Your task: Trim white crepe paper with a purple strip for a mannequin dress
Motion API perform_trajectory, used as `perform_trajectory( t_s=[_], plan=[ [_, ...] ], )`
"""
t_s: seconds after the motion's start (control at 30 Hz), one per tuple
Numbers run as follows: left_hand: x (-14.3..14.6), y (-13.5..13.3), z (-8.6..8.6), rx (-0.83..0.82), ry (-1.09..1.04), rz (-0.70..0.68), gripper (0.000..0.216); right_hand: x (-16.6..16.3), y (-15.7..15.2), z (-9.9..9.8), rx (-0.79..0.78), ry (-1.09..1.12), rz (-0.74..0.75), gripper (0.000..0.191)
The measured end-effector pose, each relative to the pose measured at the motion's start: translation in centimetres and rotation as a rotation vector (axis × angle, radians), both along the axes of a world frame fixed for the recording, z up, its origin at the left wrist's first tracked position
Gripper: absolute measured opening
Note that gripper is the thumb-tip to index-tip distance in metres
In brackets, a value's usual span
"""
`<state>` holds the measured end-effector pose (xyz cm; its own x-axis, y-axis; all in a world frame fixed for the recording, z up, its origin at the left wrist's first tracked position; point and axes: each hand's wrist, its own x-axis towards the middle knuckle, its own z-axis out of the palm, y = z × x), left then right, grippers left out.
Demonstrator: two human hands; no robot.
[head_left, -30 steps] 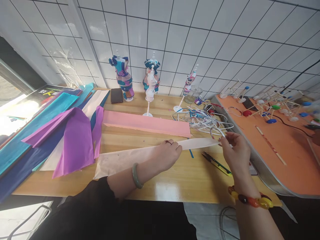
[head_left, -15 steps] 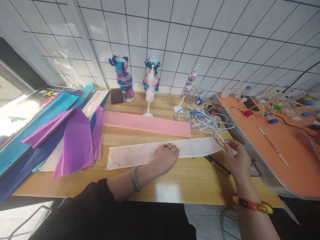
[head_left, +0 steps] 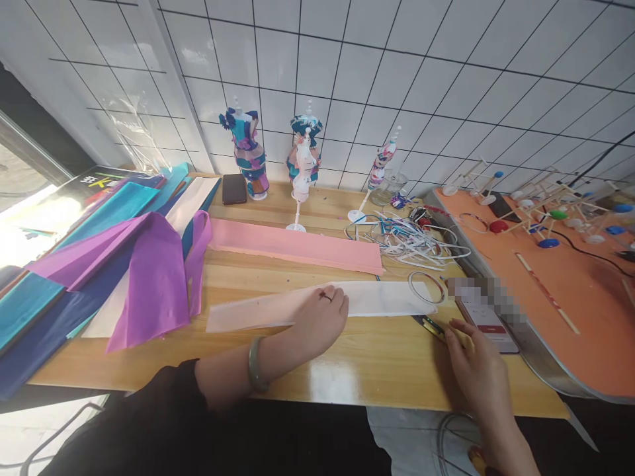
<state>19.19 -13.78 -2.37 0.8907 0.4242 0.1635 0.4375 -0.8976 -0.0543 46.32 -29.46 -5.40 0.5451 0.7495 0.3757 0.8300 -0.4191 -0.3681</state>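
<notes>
My left hand (head_left: 322, 320) rests with curled fingers on a long white strip (head_left: 387, 297) of thin, cloth-like material and grips it near the middle. The strip lies across the table, its far edge slightly rippled. On its right end lies a thin ring (head_left: 426, 287). Lower right, my right hand (head_left: 479, 360) has its thumb and fingers closed around the rear end of a dark utility knife (head_left: 430, 326); part of the handle is hidden by the fingers. A phone (head_left: 486, 324) with a lit screen lies just beyond this hand.
Behind is a pink strip (head_left: 297, 246). Purple cloth (head_left: 156, 284) and blue strips (head_left: 44, 330) cover the left side. Small dressed mannequins (head_left: 248, 155) stand by the tiled wall. Tangled cords (head_left: 407, 238) lie back right, beside an orange tray (head_left: 536, 284) holding stick models.
My right hand has let go of the strip's right end and the ring, and moved down to the knife. The strip's right end now lies flatter. My left hand stays on the strip.
</notes>
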Motion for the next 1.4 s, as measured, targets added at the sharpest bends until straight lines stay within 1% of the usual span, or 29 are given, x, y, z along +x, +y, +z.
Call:
perform_trajectory(
  t_s=[0.1, 0.2, 0.33, 0.43, 0.57, 0.67, 0.8, 0.93, 1.0, 1.03, 1.1, 1.17, 1.27, 1.33, 1.37, 1.4],
  plan=[
    [-1.3, 0.2, 0.1, -0.023, 0.018, 0.028, 0.025, -0.1, 0.0, -0.1, -0.001, -0.041, 0.040, 0.040],
    [-2.8, 0.6, -0.1, -0.025, 0.023, 0.047, 0.028, 0.2, 0.8, 0.1, 0.004, -0.091, 0.086, 0.039],
    [-4.5, 1.1, -0.2, -0.043, 0.020, 0.068, 0.029, 0.9, 3.4, 0.6, -0.012, -0.182, 0.168, 0.035],
    [-5.5, 1.5, -0.1, -0.063, 0.014, 0.071, 0.029, 1.5, 5.8, 0.7, -0.082, -0.240, 0.198, 0.034],
    [-6.7, 2.2, -0.6, -0.071, -0.005, 0.082, 0.031, 1.9, 7.9, 0.3, -0.245, -0.339, 0.151, 0.031],
    [-7.6, 2.6, -1.0, -0.073, 0.017, 0.094, 0.034, 1.9, 8.3, 0.1, -0.296, -0.387, 0.121, 0.029],
    [-8.2, 2.9, -1.3, -0.067, -0.003, 0.098, 0.036, 1.8, 7.9, 0.3, -0.318, -0.428, 0.086, 0.031],
    [-8.4, 3.1, -1.4, -0.066, -0.025, 0.084, 0.033, 1.7, 7.2, 0.6, -0.340, -0.409, -0.019, 0.033],
    [-8.5, 3.1, -1.4, -0.072, -0.030, 0.086, 0.034, 1.7, 7.0, 0.7, -0.312, -0.393, -0.046, 0.035],
    [-8.5, 3.1, -1.4, -0.077, -0.033, 0.085, 0.034, 1.5, 7.0, 0.8, -0.278, -0.386, -0.033, 0.037],
    [-8.5, 3.1, -1.4, -0.091, -0.035, 0.079, 0.035, 0.7, 7.2, 0.9, -0.189, -0.362, 0.043, 0.040],
    [-8.7, 3.1, -1.3, -0.107, -0.035, 0.073, 0.035, -1.1, 7.7, 1.1, -0.109, -0.311, 0.182, 0.041],
    [-9.3, 3.1, -1.0, -0.126, -0.038, 0.073, 0.041, -5.5, 8.7, 1.6, -0.036, -0.214, 0.418, 0.036],
    [-10.2, 3.2, -0.7, -0.142, -0.040, 0.081, 0.047, -9.1, 9.2, 1.8, -0.043, -0.173, 0.580, 0.032],
    [-10.8, 3.2, -0.6, -0.152, -0.043, 0.088, 0.050, -10.8, 9.4, 1.9, -0.050, -0.156, 0.648, 0.030],
    [-11.4, 3.3, -0.4, -0.162, -0.048, 0.098, 0.052, -12.4, 9.6, 1.9, -0.024, -0.148, 0.685, 0.029]
  ],
)
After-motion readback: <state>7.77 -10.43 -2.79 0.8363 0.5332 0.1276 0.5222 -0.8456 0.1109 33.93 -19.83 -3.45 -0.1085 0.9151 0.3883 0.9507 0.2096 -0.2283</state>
